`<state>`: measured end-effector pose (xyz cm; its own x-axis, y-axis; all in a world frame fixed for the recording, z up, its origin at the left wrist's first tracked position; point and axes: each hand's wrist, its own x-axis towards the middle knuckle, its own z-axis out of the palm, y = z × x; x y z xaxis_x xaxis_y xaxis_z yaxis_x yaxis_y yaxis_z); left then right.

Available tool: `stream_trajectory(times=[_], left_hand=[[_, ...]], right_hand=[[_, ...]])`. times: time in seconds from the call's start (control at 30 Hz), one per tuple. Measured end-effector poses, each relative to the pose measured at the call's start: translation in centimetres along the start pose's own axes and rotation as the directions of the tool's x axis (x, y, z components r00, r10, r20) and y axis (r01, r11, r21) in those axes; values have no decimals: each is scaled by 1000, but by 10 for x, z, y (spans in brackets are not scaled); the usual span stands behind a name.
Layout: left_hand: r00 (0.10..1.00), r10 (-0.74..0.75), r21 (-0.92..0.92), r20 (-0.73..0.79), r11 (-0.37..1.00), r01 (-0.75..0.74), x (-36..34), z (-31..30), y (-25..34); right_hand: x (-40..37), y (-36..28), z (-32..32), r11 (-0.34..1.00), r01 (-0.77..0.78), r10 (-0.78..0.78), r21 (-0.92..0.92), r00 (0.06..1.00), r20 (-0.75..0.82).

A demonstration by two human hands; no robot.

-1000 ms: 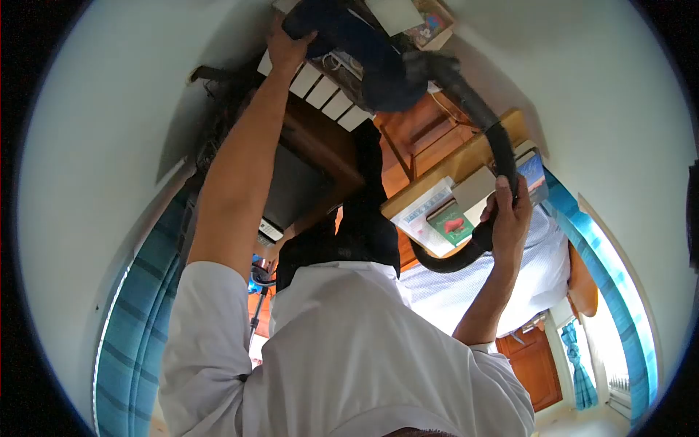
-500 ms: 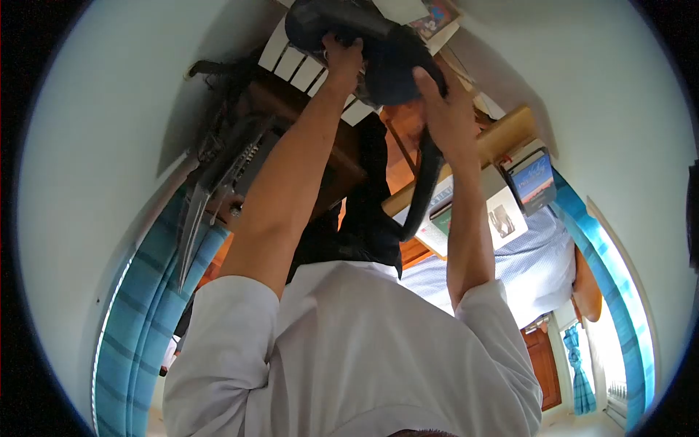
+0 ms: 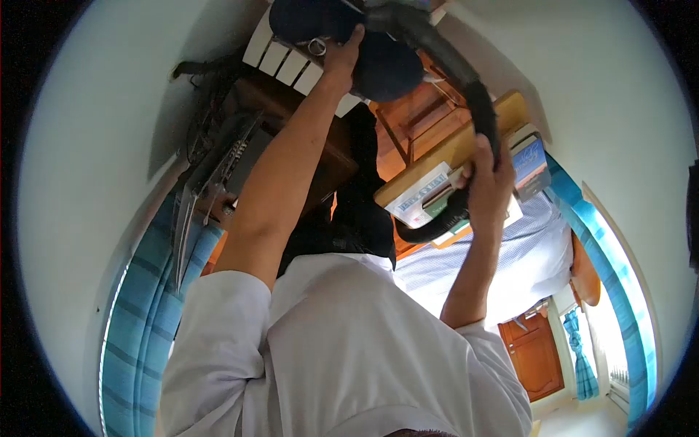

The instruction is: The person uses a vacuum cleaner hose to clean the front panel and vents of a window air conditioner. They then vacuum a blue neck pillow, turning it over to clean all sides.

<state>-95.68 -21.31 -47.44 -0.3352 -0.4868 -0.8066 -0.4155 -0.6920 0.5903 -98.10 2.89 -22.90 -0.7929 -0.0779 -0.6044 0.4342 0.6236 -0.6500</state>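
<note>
A dark, rounded, soft-looking bag-like item (image 3: pixel 391 67) is at the top of the view, its far side cut off by the frame edge. My left hand (image 3: pixel 344 57) grips it near the middle, thumb up against its dark surface. A small pale ring (image 3: pixel 317 47) shows beside those fingers. From the item runs a long, thick black strap (image 3: pixel 455 62), curving down to the right. My right hand (image 3: pixel 489 178) is closed around this strap, and its lower end bends back left below the fingers.
White slats (image 3: pixel 280 62) lie under the bag-like item. A wooden shelf (image 3: pixel 513 113) with books (image 3: pixel 422 193) stands beneath my right hand. At left are a brown tabletop (image 3: pixel 328 156) and a dark flat panel (image 3: pixel 211 189). A bed (image 3: pixel 524 251) lies behind the books.
My right hand has moved down and to the right from the bag-like item's side, drawing the strap outward. My left hand keeps its hold, and more of the item's rounded underside shows.
</note>
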Motion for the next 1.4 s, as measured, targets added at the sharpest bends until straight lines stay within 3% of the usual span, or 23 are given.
stream_trajectory(times=[0.07, 0.2, 0.3, 0.37, 0.4, 0.43, 0.53, 0.6, 0.63, 0.7, 0.73, 0.77, 0.83, 0.9, 0.93, 1.0, 1.03, 1.1, 1.17, 1.23, 1.3, 1.33, 1.4], left_hand=[[999, -7, -10, 36, 1000, 8, 17, -5, -5], [998, -20, -53, 67, 998, 23, 37, -27, -6], [983, 156, 43, 99, 986, -161, 26, -44, 4], [983, 183, 65, -7, 981, -182, 26, -53, 1], [981, 146, -81, -129, 984, -157, 11, -51, 6], [982, 142, -79, -126, 985, -153, 3, -48, 6], [942, 268, 26, -201, 963, -268, -10, -33, -3], [949, 290, 532, -126, 827, -182, -16, -20, -35], [948, 293, 528, -127, 829, -185, -9, -24, -39], [971, 237, 24, -15, 971, -237, -15, -30, -18], [991, 95, -3, -94, 995, -96, -35, -32, 2], [991, 103, 4, -91, 995, -103, -40, -43, 7], [997, 54, -292, 47, 956, -38, -40, -77, 21], [978, 179, -144, -104, 971, -193, -55, -97, 45], [978, 181, -146, -101, 970, -195, -60, -101, 58], [918, 82, -119, -389, 983, -138, -71, -109, 75], [918, 80, -127, -387, 982, -139, -71, -117, 80], [979, 121, -416, -166, 891, -181, -72, -131, 87], [986, 120, -362, -112, 919, -153, -81, -134, 89], [992, 113, -292, -52, 948, -123, -104, -128, 89], [1000, -23, -130, -16, 991, 21, -141, -113, 89], [1000, -16, -130, -15, 991, 14, -146, -114, 86], [981, 41, -209, 190, 978, 0, -155, -118, 80]], right_hand=[[3, 9, 12, 996, 41, -35, -83, 997, 76], [-25, 41, 0, 985, -84, 95, -149, 993, 71], [-60, 60, -36, 972, -107, 131, -209, 986, 106], [-74, 59, -62, 974, -115, 136, -197, 986, 93], [-80, 56, -70, 977, -150, 156, -155, 987, 31], [-85, 50, -76, 977, -185, 183, -110, 983, -31], [-77, 34, -79, 993, -74, 68, -86, 995, -73], [-58, 9, -44, 998, 9, -1, 62, 993, -116], [-54, 4, -34, 994, 10, 0, 105, 995, -98], [-47, 2, -16, 976, 37, -35, 214, 999, -15], [-43, 4, -9, 982, 20, -27, 189, 999, 37], [-42, 6, -2, 986, 4, -18, 167, 996, 84], [-49, 9, 5, 1000, 17, -14, -19, 989, 147], [-68, 13, -3, 987, -19, 52, -162, 978, 201], [-78, 22, -10, 987, -16, 48, -163, 979, 197], [-97, 45, -35, 992, -102, 115, -69, 965, 235], [-105, 51, -52, 990, -125, 137, -65, 958, 251], [-119, 67, -74, 987, -148, 156, -66, 977, 144], [-123, 61, -87, 985, -137, 137, 102, 991, 2], [-116, 39, -90, 988, 19, -13, 153, 999, -35], [-110, 16, -76, 938, 55, -54, 343, 998, -12], [-107, 13, -71, 964, 82, -90, 254, 996, 21], [-109, 21, -66, 976, 65, -107, 207, 975, 197]])
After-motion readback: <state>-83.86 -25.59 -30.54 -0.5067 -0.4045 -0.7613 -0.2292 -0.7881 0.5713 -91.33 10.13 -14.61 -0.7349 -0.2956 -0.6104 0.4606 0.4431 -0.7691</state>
